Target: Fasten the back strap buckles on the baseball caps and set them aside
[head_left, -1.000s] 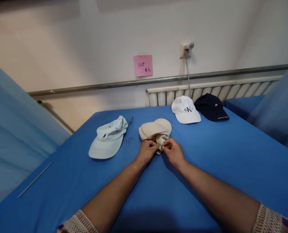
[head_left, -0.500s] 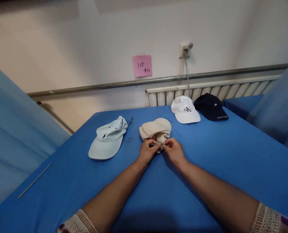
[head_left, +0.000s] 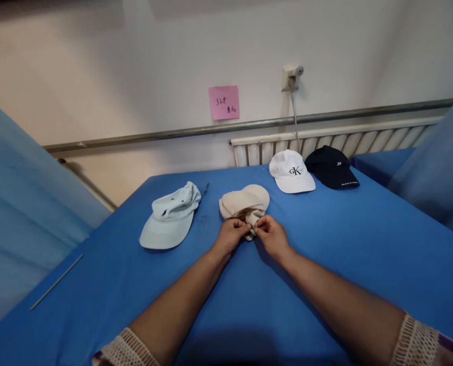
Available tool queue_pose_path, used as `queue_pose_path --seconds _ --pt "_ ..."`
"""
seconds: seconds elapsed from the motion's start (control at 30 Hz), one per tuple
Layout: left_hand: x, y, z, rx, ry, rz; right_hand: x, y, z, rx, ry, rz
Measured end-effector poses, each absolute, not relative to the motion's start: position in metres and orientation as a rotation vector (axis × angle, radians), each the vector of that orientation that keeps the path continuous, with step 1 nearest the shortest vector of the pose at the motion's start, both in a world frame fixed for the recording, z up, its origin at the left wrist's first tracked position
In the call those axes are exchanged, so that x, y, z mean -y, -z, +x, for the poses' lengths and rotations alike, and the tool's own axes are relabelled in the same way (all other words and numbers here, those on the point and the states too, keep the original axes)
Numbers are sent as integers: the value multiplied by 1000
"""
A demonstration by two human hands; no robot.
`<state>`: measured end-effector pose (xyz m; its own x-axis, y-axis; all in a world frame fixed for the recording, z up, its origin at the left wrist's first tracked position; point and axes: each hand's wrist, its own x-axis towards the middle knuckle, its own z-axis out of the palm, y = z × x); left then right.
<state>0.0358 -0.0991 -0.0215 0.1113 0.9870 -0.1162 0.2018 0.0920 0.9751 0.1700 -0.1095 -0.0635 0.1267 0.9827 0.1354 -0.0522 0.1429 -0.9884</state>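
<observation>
Beige cap (head_left: 237, 202) lies on the blue cover (head_left: 325, 229), and I see its near edge now bunched: left hand (head_left: 230, 235) and right hand (head_left: 275, 239) both pinch it, so handling looks delicate. Pale blue cap (head_left: 167, 231) is left of beige cap, white cap (head_left: 287, 165) beyond, rightward.

I have both arms (head_left: 188, 297) (head_left: 342, 295) reaching in over the blue table (head_left: 325, 234), one from each side, so they lean in like a tent. My left hand (head_left: 231, 235) and right hand (head_left: 274, 238) meet around the middle of the table, a bit toward its far edge. They are near each other, with the fingertips of one close to the other's. On each hand, I have the thumb and pointer finger pinched, and the other fingers curl in. My wrists (head_left: 216, 254) (head_left: 289, 256) look almost straight. Lacy cream sleeves (head_left: 129, 351) (head_left: 419, 340) with purple bits go around both arms.
</observation>
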Motion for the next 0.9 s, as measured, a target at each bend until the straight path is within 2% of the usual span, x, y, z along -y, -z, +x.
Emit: queue_pose_path --seconds 0.23,0.53,0.9 --pt "100 27 30 -1280 -1036 1339 107 64 168 1001 -1116 -1050" --pt "96 26 32 -1238 -963 1404 108 63 168 973 -1183 -996" --pt "94 42 35 -1416 -1195 1445 108 61 168 923 -1230 -994"
